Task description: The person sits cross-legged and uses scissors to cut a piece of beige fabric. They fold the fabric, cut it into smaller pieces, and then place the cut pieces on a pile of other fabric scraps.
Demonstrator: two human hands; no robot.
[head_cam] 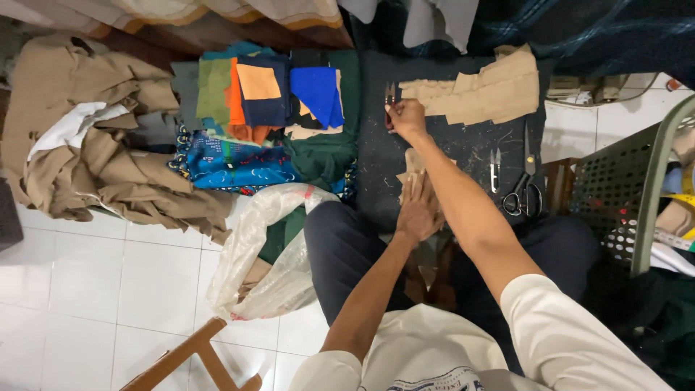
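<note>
- While the right hand (407,116) is stretched far forward over the dark work board (449,156), its fingers are pinched around small thread snips (390,98), whose metal tips stick up past the knuckles.
- Nearer the body, the left hand (418,213) lies flat with fingers spread, pressing a small tan fabric piece (413,165) onto the board's near edge; it grasps nothing.
- Beyond the right hand, a stack of tan cut pieces (481,90) with stepped edges lies on the board's far part, just beside the snips.
- To the right on the board lie black-handled scissors (524,192) and a second pair of snips (494,170), close together and well apart from both hands.
- The board is dark, matt and speckled with lint and thread ends; it rests across the person's dark-trousered lap.
- Left of the board sits a folded fabric stack (271,108) in green, orange, navy, bright blue and a blue print.
- Further left of the board, a rumpled heap of tan cloth (94,137) with a white piece in it lies on the floor.
- Near the board's left corner slumps a clear, crinkled plastic bag (264,253).
- The floor is glossy white tile (94,289); a perforated green plastic chair (637,188) stands right of the board.
</note>
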